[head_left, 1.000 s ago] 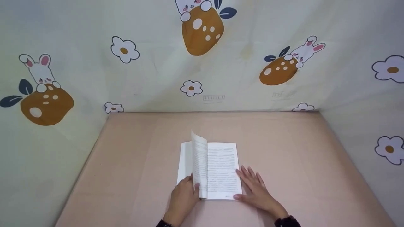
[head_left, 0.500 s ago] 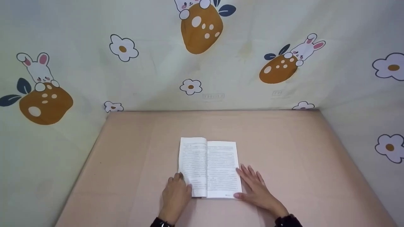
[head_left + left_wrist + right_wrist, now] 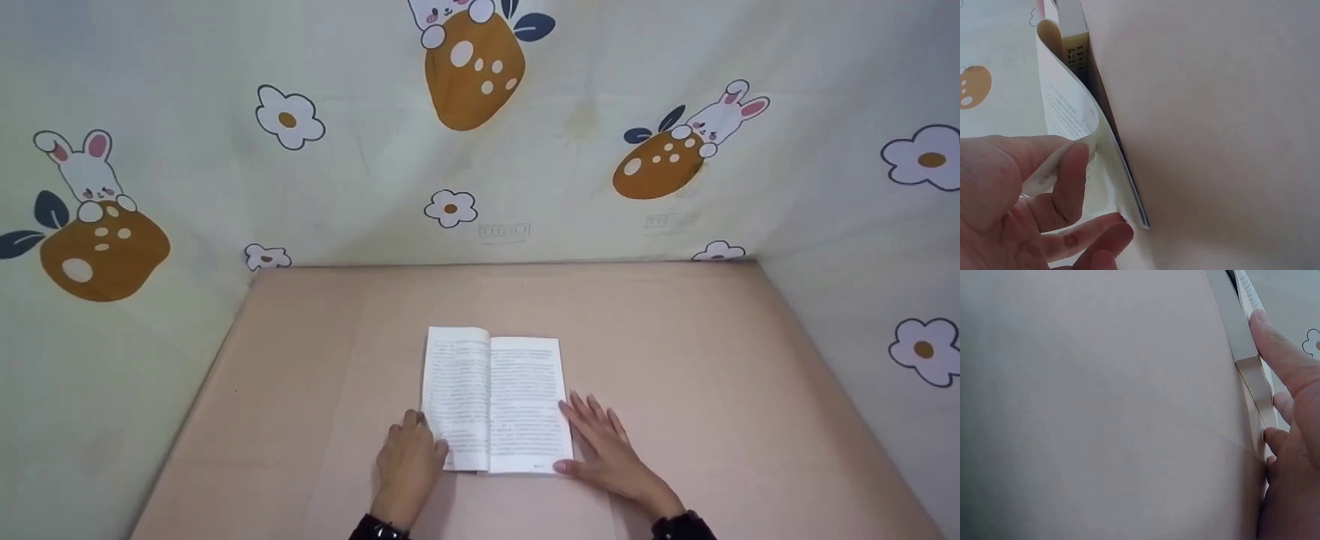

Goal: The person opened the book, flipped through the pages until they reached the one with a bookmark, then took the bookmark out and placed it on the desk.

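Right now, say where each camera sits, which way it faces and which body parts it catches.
Head: worn on the head, facing forward and down at the open book; the left hand, the right hand and dark cuffs show.
Left wrist: on that wrist, facing the left page pinched by the left hand, the only hand in view.
Right wrist: on that wrist, facing the book's lower-right corner and the pink surface; only the right hand shows.
Shared: head and left wrist both show the left hand at the left page.
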`<state>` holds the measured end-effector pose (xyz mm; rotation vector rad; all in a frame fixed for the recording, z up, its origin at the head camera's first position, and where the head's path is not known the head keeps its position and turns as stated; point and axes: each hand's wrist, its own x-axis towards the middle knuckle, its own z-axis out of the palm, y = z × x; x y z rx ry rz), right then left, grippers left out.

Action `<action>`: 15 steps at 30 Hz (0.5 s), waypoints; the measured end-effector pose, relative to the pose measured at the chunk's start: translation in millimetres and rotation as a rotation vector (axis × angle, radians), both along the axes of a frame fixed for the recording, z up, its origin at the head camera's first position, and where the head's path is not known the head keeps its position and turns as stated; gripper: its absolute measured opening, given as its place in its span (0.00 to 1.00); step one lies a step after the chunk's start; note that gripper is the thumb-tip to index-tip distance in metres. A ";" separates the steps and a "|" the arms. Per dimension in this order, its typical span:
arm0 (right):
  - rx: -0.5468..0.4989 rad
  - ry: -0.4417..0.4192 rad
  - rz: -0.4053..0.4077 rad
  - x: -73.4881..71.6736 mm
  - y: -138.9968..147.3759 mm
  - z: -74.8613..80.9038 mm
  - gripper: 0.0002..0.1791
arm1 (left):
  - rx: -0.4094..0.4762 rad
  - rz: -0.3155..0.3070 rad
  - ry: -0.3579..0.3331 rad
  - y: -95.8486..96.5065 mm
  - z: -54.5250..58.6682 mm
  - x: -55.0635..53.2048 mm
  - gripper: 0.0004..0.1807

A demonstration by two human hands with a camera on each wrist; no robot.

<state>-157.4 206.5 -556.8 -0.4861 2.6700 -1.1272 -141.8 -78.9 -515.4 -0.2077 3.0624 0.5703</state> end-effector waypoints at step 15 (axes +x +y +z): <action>0.031 0.000 -0.008 -0.4 -0.9 -0.1 0.46 | 0.061 0.042 -0.063 4.8 1.6 -8.6 0.22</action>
